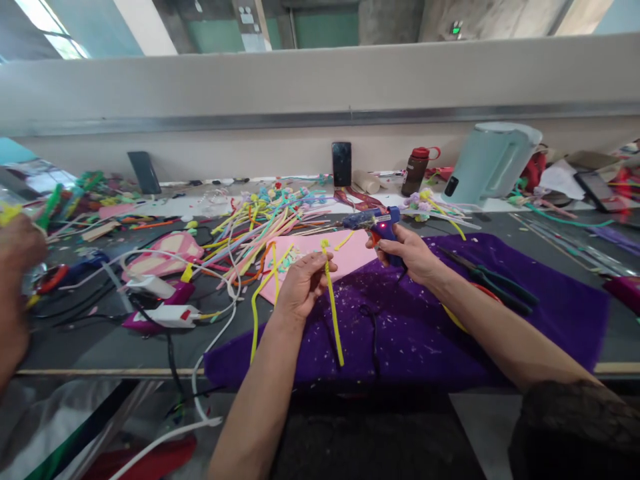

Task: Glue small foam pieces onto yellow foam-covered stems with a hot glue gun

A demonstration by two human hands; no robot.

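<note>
Between the thumb and fingers of my left hand (306, 283) is a yellow pipe cleaner (335, 320), its small knotted top just above the fingertips and its stem hanging down. My right hand (413, 253) grips a blue glue gun (384, 230) by the handle, with a red light lit on its side. The nozzle points left, above and a little right of the pipe cleaner's top, apart from it. Beneath both hands lie a pink sheet (350, 257) and a purple cloth (400, 320) dotted with white specks.
Pliers (493, 280) lie on the cloth at right. Behind are a bundle of coloured pipe cleaners (265, 233), a phone (342, 163), a bottle (416, 172) and a kettle (493, 163). White plugs (167, 315) and cables spread at left, near another person's hand (20, 260).
</note>
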